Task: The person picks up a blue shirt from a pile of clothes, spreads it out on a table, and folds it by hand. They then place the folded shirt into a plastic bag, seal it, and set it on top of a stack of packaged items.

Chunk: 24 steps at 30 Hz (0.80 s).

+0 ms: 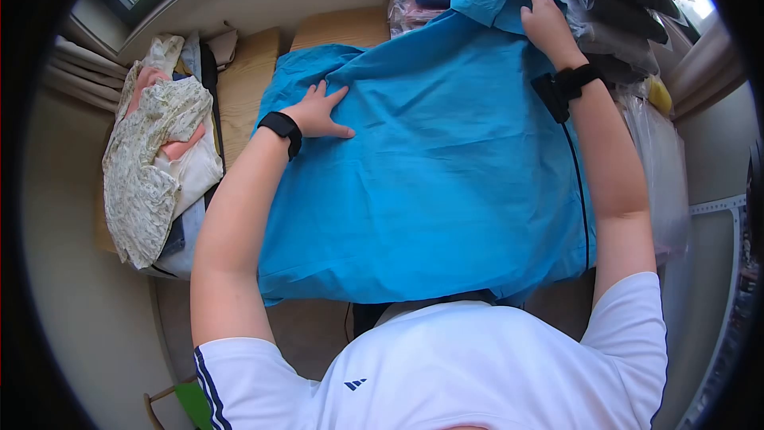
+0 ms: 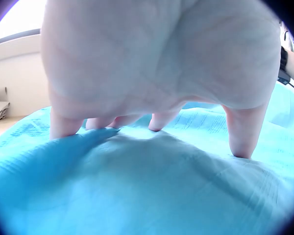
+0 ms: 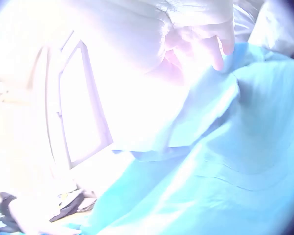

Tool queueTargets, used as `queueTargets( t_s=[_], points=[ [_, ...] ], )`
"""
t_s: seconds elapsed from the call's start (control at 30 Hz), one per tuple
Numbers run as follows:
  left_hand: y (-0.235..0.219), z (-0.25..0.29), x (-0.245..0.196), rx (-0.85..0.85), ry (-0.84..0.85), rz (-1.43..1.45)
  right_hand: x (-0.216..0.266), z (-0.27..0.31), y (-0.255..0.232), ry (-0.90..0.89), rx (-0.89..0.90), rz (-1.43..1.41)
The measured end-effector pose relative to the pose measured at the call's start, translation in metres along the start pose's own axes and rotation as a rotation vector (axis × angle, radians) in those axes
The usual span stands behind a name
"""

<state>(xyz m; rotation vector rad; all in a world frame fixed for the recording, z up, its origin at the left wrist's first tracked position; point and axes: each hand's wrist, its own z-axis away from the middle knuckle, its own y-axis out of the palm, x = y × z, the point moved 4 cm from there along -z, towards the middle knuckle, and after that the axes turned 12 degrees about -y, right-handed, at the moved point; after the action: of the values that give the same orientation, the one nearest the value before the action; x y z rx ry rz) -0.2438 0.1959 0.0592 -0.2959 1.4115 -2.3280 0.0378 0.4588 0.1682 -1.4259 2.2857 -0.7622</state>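
Observation:
A large blue cloth (image 1: pixel 446 167) lies spread in front of the person, with creases across it and a folded flap (image 1: pixel 485 5) at its upper right. The left hand (image 1: pixel 320 114) rests spread on the cloth's left part; the left wrist view has its fingertips pressing into the blue fabric (image 2: pixel 137 181). At the far right corner, the right hand (image 1: pixel 549 24) touches the cloth beside the flap, its thumb apart from the fingers. In the right wrist view that hand (image 3: pixel 196 34) is overexposed, its fingertips against the cloth (image 3: pixel 255 107).
Patterned and white clothes (image 1: pixel 151 159) are piled at the left. Wooden boards (image 1: pixel 248 87) show behind the cloth. Dark garments in clear plastic bags (image 1: pixel 613 0) are stacked at the back right, beyond the right hand. A black cable (image 1: pixel 577 183) hangs from the right wrist over the cloth.

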Motion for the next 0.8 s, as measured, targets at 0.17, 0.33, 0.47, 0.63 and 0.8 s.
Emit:
queueTargets(
  t_s=[0.17,0.33,0.47,0.63,0.8],
  points=[
    [0.005,0.000,0.004,-0.009,-0.027,0.067,0.098,0.074,-0.100,-0.134,0.491,-0.250],
    [0.007,-0.005,0.005,0.000,-0.032,0.087,0.118,0.204,-0.161,0.096,0.921,-0.244],
    [0.006,-0.013,0.006,0.005,-0.052,0.107,0.103,0.299,-0.182,0.516,0.936,0.011],
    [0.003,-0.024,0.004,0.004,-0.088,0.133,0.090,0.311,-0.174,0.566,0.817,0.126],
    [-0.024,0.000,-0.008,-0.076,-0.121,0.060,0.077,0.305,-0.169,0.591,0.831,0.109]
  ],
)
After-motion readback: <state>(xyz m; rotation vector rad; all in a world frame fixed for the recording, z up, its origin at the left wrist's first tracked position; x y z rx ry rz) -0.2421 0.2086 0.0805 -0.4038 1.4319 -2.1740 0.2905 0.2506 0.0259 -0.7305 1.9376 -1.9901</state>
